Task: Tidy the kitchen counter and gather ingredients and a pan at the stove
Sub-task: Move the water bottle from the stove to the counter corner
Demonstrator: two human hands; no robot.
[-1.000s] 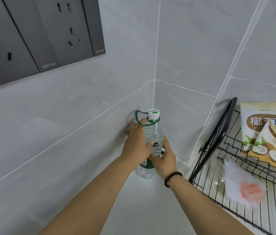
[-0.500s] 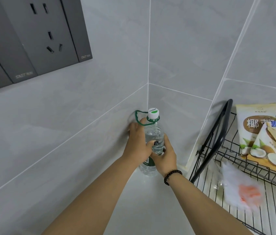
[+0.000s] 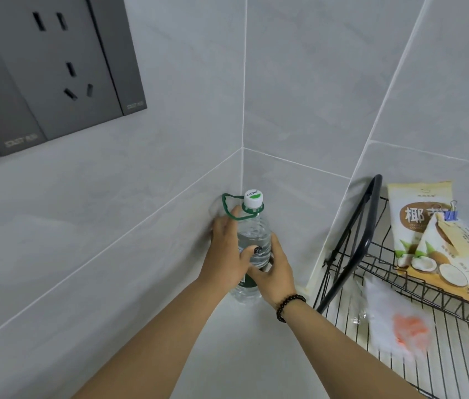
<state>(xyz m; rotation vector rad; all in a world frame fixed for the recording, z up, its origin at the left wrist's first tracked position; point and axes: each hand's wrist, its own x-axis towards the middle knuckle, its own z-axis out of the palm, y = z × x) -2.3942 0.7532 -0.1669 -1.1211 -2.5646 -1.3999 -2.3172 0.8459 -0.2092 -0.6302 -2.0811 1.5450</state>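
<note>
Both hands hold a clear water bottle [image 3: 255,243] that stands upright in the far corner of the desk [image 3: 227,349], close to the tiled walls. The left hand [image 3: 226,254] curls around its left side, with the thumb across the front. The right hand [image 3: 275,273] wraps the lower right side and wears a dark bead bracelet [image 3: 288,305]. A black wire rack [image 3: 400,306] stands just beside the bottle on the right.

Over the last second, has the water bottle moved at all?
No. The water bottle stands on the same spot below the wall corner seam, both hands around it; only the camera shifted.
</note>
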